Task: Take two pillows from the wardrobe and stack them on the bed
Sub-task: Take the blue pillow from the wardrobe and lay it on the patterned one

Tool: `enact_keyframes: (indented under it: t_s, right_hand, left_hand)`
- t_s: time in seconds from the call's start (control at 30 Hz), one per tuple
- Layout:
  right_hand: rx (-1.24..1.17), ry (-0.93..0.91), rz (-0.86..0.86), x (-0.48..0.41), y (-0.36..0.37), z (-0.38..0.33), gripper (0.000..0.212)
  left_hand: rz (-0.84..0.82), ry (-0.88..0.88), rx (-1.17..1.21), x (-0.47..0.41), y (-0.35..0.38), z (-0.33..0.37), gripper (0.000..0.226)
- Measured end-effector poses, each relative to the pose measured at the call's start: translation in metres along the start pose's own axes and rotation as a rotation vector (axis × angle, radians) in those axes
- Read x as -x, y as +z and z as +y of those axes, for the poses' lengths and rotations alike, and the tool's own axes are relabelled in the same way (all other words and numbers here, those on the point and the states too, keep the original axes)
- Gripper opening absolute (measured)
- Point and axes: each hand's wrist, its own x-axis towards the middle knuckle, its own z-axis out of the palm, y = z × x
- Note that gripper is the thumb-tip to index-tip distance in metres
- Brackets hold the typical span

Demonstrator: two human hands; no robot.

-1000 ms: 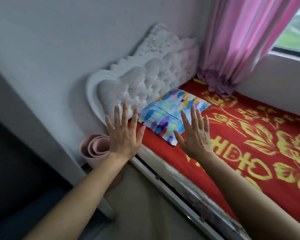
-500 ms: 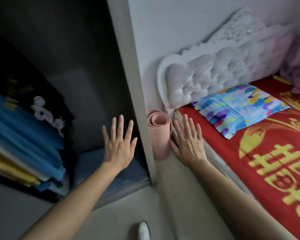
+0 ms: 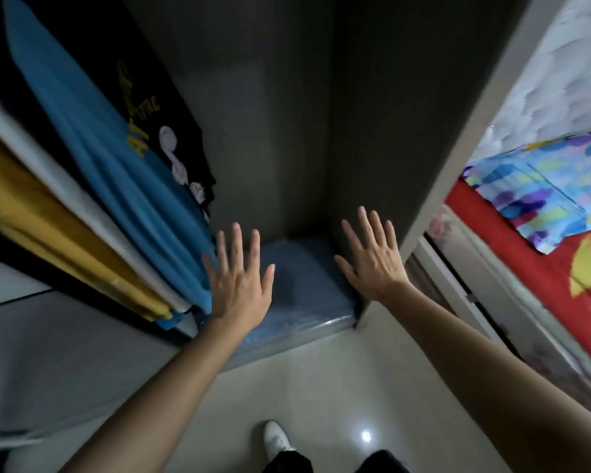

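I face the open wardrobe [image 3: 287,131], dark grey inside. On its floor lies a flat blue pillow [image 3: 297,288] in a clear plastic cover. My left hand [image 3: 239,281] hovers over the pillow's left part, fingers spread, holding nothing. My right hand [image 3: 372,264] is spread open over the pillow's right side, close to the wardrobe's side panel [image 3: 458,148]. A multicoloured pillow [image 3: 539,192] lies on the red bed [image 3: 543,278] at the right, by the white tufted headboard [image 3: 560,90].
Hanging clothes fill the wardrobe's left: a blue garment [image 3: 110,158], a black printed shirt [image 3: 171,124], white and yellow ones [image 3: 48,213]. The bed frame rail [image 3: 464,295] runs along the right. My white shoe [image 3: 277,438] stands on the glossy tiled floor [image 3: 321,387].
My view has swung left from the bed to the wardrobe. Both open hands now reach into the wardrobe over the blue pillow; the multicoloured pillow stays on the bed.
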Motion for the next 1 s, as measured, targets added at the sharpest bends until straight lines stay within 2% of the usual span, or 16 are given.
enact_keyframes:
  t_s: [0.17, 0.37, 0.53, 0.63, 0.87, 1.0]
  right_hand:
    - [-0.005, -0.041, -0.106, -0.029, 0.048, -0.053, 0.071]
    - [-0.053, -0.038, -0.258, -0.044, 0.142, -0.067, 0.069]
    - [-0.090, -0.022, -0.409, -0.057, 0.261, -0.059, 0.068]
    - [-0.097, -0.044, -0.425, -0.063, 0.342, -0.045, 0.068]
    - [-0.045, -0.118, -0.517, -0.066, 0.521, -0.021, 0.079]
    - [-0.064, -0.090, -0.552, -0.071, 0.614, -0.014, 0.084]
  left_hand:
    - [-0.091, 0.017, -0.010, -0.015, 0.040, -0.067, 0.070]
    - [-0.229, -0.054, 0.061, -0.028, 0.129, -0.087, 0.070]
    - [-0.328, -0.044, 0.045, -0.041, 0.244, -0.098, 0.068]
    - [-0.364, 0.012, 0.042, -0.047, 0.333, -0.109, 0.070]
    - [-0.515, -0.026, -0.017, -0.038, 0.524, -0.125, 0.088]
    - [-0.517, -0.012, -0.033, -0.036, 0.622, -0.126, 0.097]
